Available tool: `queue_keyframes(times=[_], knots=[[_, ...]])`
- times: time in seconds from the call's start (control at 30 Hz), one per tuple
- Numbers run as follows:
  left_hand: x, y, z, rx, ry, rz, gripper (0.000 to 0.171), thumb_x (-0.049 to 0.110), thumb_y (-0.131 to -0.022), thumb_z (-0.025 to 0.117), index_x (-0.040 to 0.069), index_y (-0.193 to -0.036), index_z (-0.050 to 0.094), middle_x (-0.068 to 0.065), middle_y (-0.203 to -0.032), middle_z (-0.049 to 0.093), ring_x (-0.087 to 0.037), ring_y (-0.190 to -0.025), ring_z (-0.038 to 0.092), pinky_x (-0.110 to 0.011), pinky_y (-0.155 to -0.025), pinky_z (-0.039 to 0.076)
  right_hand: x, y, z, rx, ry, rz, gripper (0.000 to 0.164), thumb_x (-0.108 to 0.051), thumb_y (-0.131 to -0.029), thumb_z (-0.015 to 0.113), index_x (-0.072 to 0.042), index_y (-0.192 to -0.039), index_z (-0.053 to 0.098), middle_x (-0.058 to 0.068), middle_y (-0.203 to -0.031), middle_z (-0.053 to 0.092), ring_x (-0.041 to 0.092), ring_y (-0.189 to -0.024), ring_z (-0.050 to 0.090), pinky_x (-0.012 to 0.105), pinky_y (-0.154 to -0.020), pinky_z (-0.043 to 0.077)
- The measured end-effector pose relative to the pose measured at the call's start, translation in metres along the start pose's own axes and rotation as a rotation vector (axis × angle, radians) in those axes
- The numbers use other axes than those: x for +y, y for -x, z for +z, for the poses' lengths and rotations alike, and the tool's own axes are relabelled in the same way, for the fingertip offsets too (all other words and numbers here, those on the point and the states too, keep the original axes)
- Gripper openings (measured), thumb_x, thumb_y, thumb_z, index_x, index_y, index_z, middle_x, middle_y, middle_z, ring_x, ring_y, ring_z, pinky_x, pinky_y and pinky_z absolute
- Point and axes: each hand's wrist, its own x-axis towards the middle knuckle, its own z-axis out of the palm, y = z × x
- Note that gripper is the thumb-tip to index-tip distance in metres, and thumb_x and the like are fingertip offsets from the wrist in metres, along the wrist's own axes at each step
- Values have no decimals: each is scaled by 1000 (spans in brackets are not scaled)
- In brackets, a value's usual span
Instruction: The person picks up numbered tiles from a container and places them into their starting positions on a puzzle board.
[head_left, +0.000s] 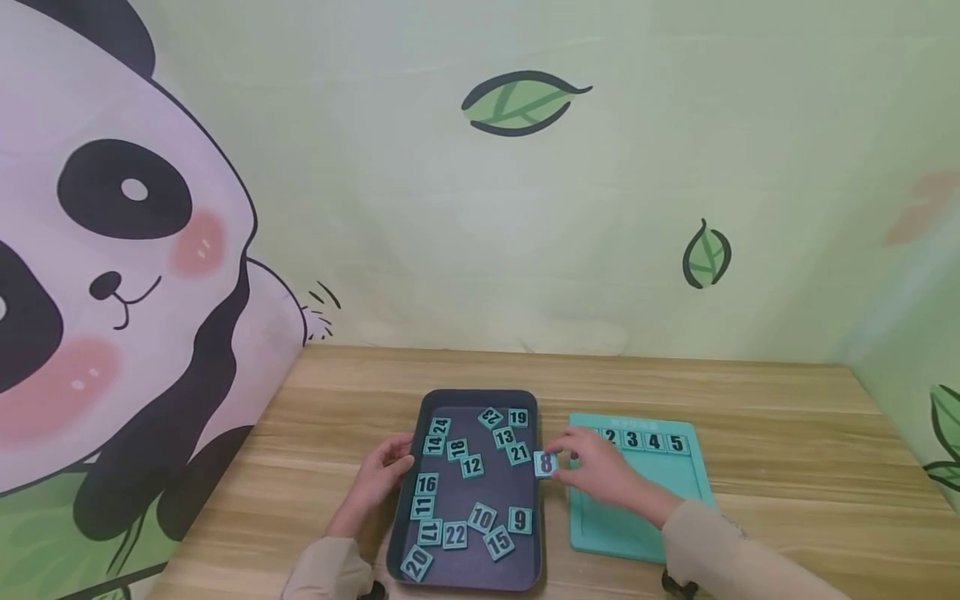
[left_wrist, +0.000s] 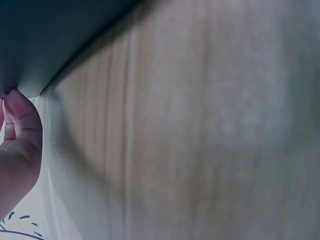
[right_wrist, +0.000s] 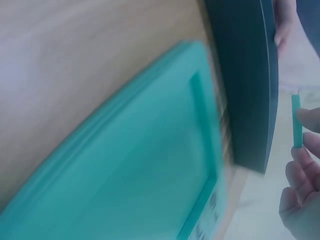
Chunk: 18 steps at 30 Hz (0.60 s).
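Observation:
My right hand (head_left: 600, 467) pinches a tile marked 8 (head_left: 546, 464) between thumb and fingers, over the right rim of a dark tray (head_left: 491, 483). Seen edge-on in the right wrist view, the teal tile (right_wrist: 297, 122) stands upright in the fingertips. My left hand (head_left: 381, 475) grips the tray's left edge; in the left wrist view its thumb and fingers (left_wrist: 20, 107) meet at the tray wall. Several loose number tiles lie in the tray, among them a 9 tile (head_left: 520, 521). A teal board (head_left: 637, 533) holds a row of tiles along its top, 2 to 5 readable.
The tray and board stand side by side on a wood-grain table (head_left: 360, 375), a narrow gap between them. Behind the table hangs a pale green backdrop (head_left: 420, 250) with leaves and a large panda (head_left: 135, 275) on the left.

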Motion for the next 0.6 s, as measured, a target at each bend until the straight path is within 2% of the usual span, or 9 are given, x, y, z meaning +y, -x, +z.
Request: queue_keyframes(times=[0.27, 0.43, 0.6], knots=[[0, 0, 0, -2, 2, -9, 34, 7, -87, 50, 4, -121, 49, -15, -108, 53, -18, -91, 50, -26, -70, 43, 39, 15, -22, 62, 73, 30, 28, -15, -73, 69, -12, -101, 64, -1, -101, 59, 18, -93, 55, 35, -77, 46], [2, 1, 1, 7, 0, -18, 34, 6, -86, 50, 4, -120, 50, -14, -107, 53, -18, -91, 50, -26, -69, 43, 63, 23, -32, 96, 109, 54, 29, -13, -72, 68, -10, -101, 64, 2, -99, 60, 20, -92, 56, 37, -76, 47], [3, 2, 1, 1, -4, -22, 35, 7, -87, 50, 4, -121, 49, -15, -108, 52, -18, -92, 49, -26, -70, 43, 81, 28, -42, 83, 113, 86, 31, -12, -72, 67, -6, -102, 62, 5, -98, 59, 22, -89, 56, 37, -74, 48]])
